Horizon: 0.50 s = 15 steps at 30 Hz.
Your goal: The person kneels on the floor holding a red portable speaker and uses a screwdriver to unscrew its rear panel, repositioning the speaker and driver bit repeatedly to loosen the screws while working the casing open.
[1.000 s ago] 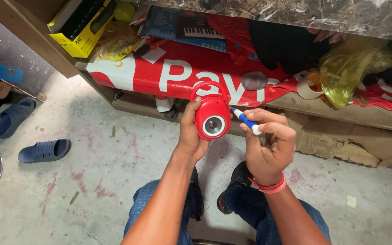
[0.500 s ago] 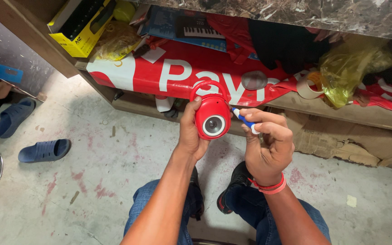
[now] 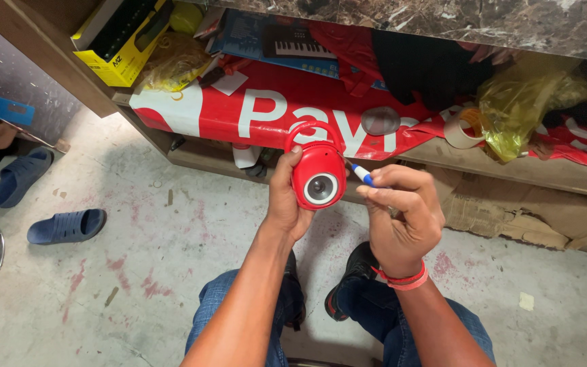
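Note:
My left hand [image 3: 284, 201] grips a small red round device [image 3: 318, 178] with a silver disc on its near face and a red loop handle on top. It is held up in front of a shelf. My right hand [image 3: 402, 217] pinches a blue and white pen-like tool [image 3: 359, 173], whose tip touches the right side of the red device. A red band circles my right wrist. My knees in blue jeans show below.
A low wooden shelf [image 3: 490, 173] holds a red and white banner [image 3: 259, 112], a yellow box [image 3: 120, 41], a toy keyboard box [image 3: 287, 37], yellow bags [image 3: 524, 102] and a tape roll [image 3: 462, 128]. Two blue sandals [image 3: 66, 226] lie on the concrete floor at left. Torn cardboard [image 3: 511, 217] lies at right.
My right hand has moved the tool's tip a little closer against the red device. The left hand holds it almost still.

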Each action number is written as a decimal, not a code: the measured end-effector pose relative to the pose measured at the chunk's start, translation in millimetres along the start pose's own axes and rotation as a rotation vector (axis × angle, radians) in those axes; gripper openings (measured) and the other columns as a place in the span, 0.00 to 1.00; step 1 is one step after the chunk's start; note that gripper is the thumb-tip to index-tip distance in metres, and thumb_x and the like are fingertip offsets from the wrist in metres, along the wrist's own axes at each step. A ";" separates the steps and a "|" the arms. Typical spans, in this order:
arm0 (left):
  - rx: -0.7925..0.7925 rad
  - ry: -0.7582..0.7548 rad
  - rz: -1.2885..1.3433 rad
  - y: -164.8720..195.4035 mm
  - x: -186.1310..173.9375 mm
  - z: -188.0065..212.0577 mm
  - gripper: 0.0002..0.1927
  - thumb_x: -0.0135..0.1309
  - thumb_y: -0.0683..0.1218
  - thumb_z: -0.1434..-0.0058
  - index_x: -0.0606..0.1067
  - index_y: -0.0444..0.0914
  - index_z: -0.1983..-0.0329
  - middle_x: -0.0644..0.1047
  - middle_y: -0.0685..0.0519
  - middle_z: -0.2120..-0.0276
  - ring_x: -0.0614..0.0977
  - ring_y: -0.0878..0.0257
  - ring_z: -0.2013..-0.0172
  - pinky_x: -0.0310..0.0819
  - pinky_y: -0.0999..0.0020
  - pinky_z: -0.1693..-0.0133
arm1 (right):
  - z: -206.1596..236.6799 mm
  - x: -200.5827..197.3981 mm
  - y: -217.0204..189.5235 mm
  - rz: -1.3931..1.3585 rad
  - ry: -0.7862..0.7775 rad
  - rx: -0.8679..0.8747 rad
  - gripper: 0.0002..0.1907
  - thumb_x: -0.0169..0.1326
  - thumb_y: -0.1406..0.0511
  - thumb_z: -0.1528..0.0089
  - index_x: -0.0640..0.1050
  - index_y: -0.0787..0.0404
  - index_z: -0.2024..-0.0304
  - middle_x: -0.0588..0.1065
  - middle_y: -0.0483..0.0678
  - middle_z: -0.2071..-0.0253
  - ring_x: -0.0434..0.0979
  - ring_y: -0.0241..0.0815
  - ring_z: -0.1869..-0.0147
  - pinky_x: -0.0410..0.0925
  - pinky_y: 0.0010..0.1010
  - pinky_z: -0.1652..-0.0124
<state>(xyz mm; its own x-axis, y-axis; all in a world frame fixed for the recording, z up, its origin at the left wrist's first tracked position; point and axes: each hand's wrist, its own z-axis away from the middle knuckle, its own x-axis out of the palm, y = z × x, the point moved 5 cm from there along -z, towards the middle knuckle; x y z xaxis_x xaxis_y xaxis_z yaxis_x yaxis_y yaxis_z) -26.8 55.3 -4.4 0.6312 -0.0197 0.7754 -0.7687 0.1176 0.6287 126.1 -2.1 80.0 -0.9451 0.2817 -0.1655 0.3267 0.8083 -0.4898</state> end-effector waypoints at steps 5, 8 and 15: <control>0.017 0.042 -0.011 2.6 0.8 1.1 0.28 0.44 0.60 0.32 0.75 0.30 0.48 0.82 0.42 0.60 0.85 0.57 0.59 0.82 0.64 0.58 | 3.8 0.9 7.9 -0.128 0.018 0.098 0.15 0.61 0.80 0.35 0.71 0.65 0.51 0.78 0.56 0.54 0.82 0.45 0.49 0.76 0.31 0.50; 0.007 0.069 0.000 2.1 1.8 1.3 0.28 0.44 0.60 0.33 0.75 0.31 0.48 0.82 0.43 0.60 0.85 0.58 0.59 0.83 0.65 0.58 | 7.9 2.5 13.1 -0.285 0.038 0.149 0.18 0.60 0.78 0.32 0.65 0.65 0.48 0.79 0.56 0.50 0.82 0.45 0.45 0.76 0.32 0.44; 0.009 0.046 0.010 3.0 1.4 2.3 0.28 0.45 0.60 0.32 0.75 0.30 0.48 0.82 0.42 0.60 0.85 0.57 0.60 0.83 0.64 0.58 | 10.0 2.6 14.8 -0.243 -0.010 0.176 0.18 0.63 0.78 0.37 0.68 0.64 0.54 0.79 0.58 0.48 0.82 0.46 0.45 0.78 0.32 0.48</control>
<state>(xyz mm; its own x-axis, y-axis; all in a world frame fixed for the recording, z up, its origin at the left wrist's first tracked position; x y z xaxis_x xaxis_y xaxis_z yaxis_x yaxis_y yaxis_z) -28.5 53.3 -1.3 0.6270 0.0271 0.7785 -0.7761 0.1081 0.6213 128.5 5.4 63.8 -0.9958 0.0855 -0.0333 0.0863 0.7490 -0.6570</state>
